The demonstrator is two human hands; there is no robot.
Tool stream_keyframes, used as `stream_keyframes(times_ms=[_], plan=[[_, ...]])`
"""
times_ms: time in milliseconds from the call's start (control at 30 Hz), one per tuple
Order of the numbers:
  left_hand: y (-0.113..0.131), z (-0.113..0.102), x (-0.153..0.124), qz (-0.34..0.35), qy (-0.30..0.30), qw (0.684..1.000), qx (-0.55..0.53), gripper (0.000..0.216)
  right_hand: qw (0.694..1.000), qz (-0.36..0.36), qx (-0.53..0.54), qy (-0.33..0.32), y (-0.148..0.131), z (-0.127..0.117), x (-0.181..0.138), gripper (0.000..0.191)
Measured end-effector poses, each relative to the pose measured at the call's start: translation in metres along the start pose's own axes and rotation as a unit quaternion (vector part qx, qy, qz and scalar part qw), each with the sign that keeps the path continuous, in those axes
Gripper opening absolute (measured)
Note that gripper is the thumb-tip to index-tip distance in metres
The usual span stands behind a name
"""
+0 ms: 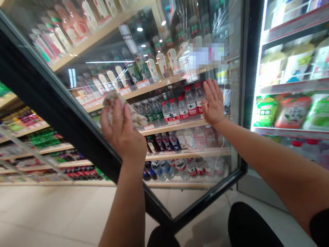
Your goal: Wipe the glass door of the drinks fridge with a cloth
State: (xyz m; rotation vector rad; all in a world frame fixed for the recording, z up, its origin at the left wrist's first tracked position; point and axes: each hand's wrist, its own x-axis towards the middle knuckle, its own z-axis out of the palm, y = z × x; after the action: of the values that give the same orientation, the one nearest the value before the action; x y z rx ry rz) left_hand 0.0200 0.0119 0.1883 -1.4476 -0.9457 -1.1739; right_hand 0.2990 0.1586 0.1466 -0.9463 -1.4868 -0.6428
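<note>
A glass cooler door [159, 51] with a black frame swings open in front of me. My left hand [122, 132] is closed on a crumpled pale cloth [131, 111] and presses it against the glass near the door's left frame. My right hand [213, 103] lies flat on the glass with fingers stretched out, holding nothing, near the door's right edge. Through the glass I see shelves of bottled water [180, 108] and other drinks.
The lit open cooler [293, 79] at the right holds green and red drink packs. Store shelves with bottles [43, 140] run along the left behind the door. Pale tiled floor [51, 212] lies below. My dark-clad knees [246, 226] show at the bottom.
</note>
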Motion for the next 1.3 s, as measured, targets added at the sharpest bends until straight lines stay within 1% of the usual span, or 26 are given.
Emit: stream_keyframes(times_ms=[67, 167, 233, 300, 400, 467, 533, 633, 667, 700, 767, 833, 900, 967, 1033, 1067, 1133, 1167, 1200, 1300], plan=[[0.003, 0.002, -0.001, 0.004, 0.002, 1.0, 0.01, 0.047, 1.0, 0.004, 0.001, -0.009, 0.0, 0.0, 0.0, 0.061], [0.018, 0.009, -0.025, 0.027, -0.057, 0.998, -0.031, 0.048, 1.0, 0.003, -0.001, -0.006, -0.001, 0.0, 0.0, 0.061], [0.023, 0.012, -0.032, 0.035, -0.088, 0.994, -0.057, 0.046, 1.0, 0.0, -0.003, 0.001, -0.001, 0.001, 0.0, 0.06], [0.018, 0.01, -0.021, 0.033, -0.077, 0.995, -0.047, 0.044, 1.0, 0.001, -0.004, 0.004, -0.001, 0.001, 0.0, 0.06], [0.001, 0.004, 0.013, 0.003, -0.029, 1.0, -0.001, 0.045, 1.0, 0.008, 0.003, -0.001, -0.002, 0.0, 0.0, 0.061], [-0.003, 0.004, 0.025, -0.018, -0.006, 1.0, 0.005, 0.046, 1.0, 0.01, 0.006, -0.005, -0.003, -0.002, 0.0, 0.061], [0.005, 0.009, 0.02, -0.014, -0.008, 1.0, -0.02, 0.045, 1.0, 0.009, 0.005, -0.003, -0.004, -0.002, 0.0, 0.061], [0.024, 0.022, 0.001, 0.024, -0.069, 0.994, -0.078, 0.043, 1.0, 0.009, 0.003, -0.002, -0.004, -0.002, 0.001, 0.06], [0.028, 0.025, -0.001, 0.035, -0.084, 0.992, -0.087, 0.043, 1.0, 0.011, 0.003, -0.002, -0.004, -0.002, 0.001, 0.06], [0.029, 0.027, 0.001, 0.043, -0.091, 0.991, -0.089, 0.043, 1.0, 0.012, 0.003, -0.002, -0.004, -0.002, 0.001, 0.06], [0.023, 0.028, 0.018, 0.043, -0.08, 0.993, -0.075, 0.043, 1.0, 0.014, 0.003, 0.0, -0.004, -0.002, 0.001, 0.06], [0.013, 0.027, 0.043, 0.02, -0.056, 0.996, -0.066, 0.044, 1.0, 0.015, 0.003, 0.002, -0.005, -0.003, 0.001, 0.06], [0.011, 0.027, 0.061, -0.004, -0.042, 0.997, -0.062, 0.044, 1.0, 0.014, 0.006, 0.004, -0.005, -0.003, 0.001, 0.06], [0.02, 0.032, 0.063, -0.001, -0.047, 0.997, -0.064, 0.045, 1.0, 0.012, 0.009, 0.002, -0.006, -0.003, 0.001, 0.06], [0.038, 0.041, 0.052, 0.034, -0.086, 0.992, -0.081, 0.044, 1.0, 0.012, 0.012, 0.0, -0.006, -0.002, 0.001, 0.061], [0.047, 0.045, 0.046, 0.054, -0.115, 0.987, -0.097, 0.043, 1.0, 0.012, 0.013, -0.002, -0.005, -0.002, 0.001, 0.062], [0.058, 0.051, 0.041, 0.074, -0.148, 0.979, -0.121, 0.041, 1.0, 0.01, 0.015, -0.001, -0.005, -0.001, 0.001, 0.062], [0.06, 0.053, 0.043, 0.069, -0.148, 0.979, -0.123, 0.04, 1.0, 0.008, 0.015, 0.0, -0.005, -0.001, 0.001, 0.062], [0.059, 0.053, 0.049, 0.058, -0.135, 0.982, -0.117, 0.04, 1.0, 0.007, 0.014, 0.002, -0.004, -0.001, 0.001, 0.062], [0.053, 0.053, 0.067, 0.016, -0.067, 0.995, -0.073, 0.04, 1.0, 0.007, 0.011, 0.005, -0.003, -0.001, 0.001, 0.061]])
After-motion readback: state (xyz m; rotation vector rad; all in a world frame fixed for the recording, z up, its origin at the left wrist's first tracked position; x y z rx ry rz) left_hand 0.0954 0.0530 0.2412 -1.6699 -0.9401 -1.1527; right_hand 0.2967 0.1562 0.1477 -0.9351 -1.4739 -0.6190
